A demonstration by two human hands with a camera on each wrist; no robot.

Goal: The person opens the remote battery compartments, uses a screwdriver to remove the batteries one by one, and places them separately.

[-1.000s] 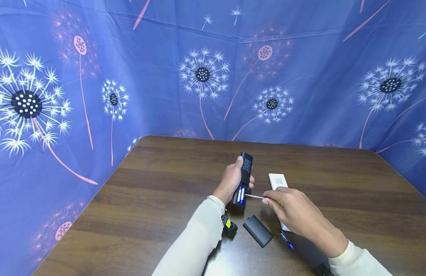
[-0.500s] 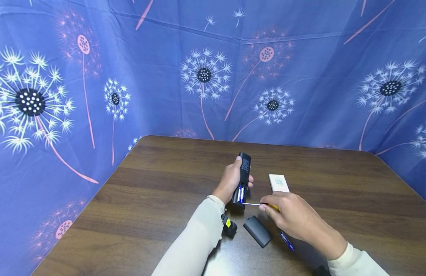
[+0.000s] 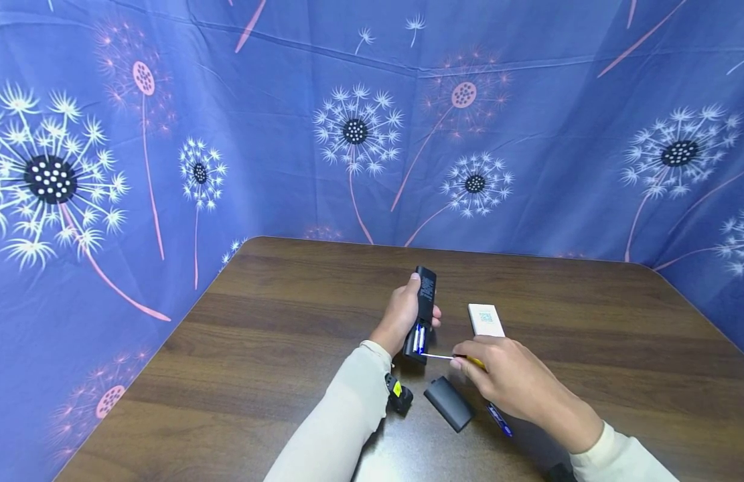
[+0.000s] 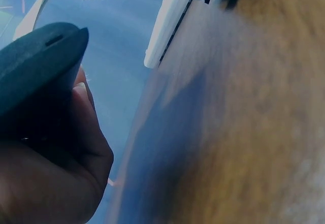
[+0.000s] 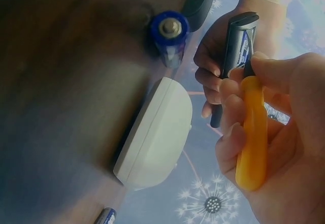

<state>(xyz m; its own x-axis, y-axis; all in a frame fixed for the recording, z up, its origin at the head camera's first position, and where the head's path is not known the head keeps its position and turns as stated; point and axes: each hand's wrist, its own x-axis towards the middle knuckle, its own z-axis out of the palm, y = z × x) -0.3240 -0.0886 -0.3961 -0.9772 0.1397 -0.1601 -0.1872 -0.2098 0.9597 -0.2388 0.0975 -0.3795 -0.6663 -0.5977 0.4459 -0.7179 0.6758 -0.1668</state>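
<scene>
My left hand (image 3: 402,313) grips a black remote control (image 3: 427,294), its back facing up and its battery compartment uncovered. Two blue-and-white batteries (image 3: 419,339) lie side by side inside. In my right hand (image 3: 516,378) is a screwdriver (image 5: 252,137) with a yellow handle. Its thin metal shaft points left, and the tip is at the lower end of the batteries; whether it touches them I cannot tell. Only the remote's dark end (image 4: 45,66) shows in the left wrist view, with the fingers wrapped around it.
A black battery cover (image 3: 449,404) lies on the brown wooden table (image 3: 275,348) below the remote. Right of it lies a loose blue battery (image 3: 499,420). A white block with a printed square code (image 3: 485,320) is partly hidden by my right hand. A patterned blue cloth (image 3: 275,134) hangs behind.
The screwdriver tip has shifted from the batteries' right side down to their lower end, and the right hand has lowered slightly. The left hand keeps holding the remote in nearly the same place.
</scene>
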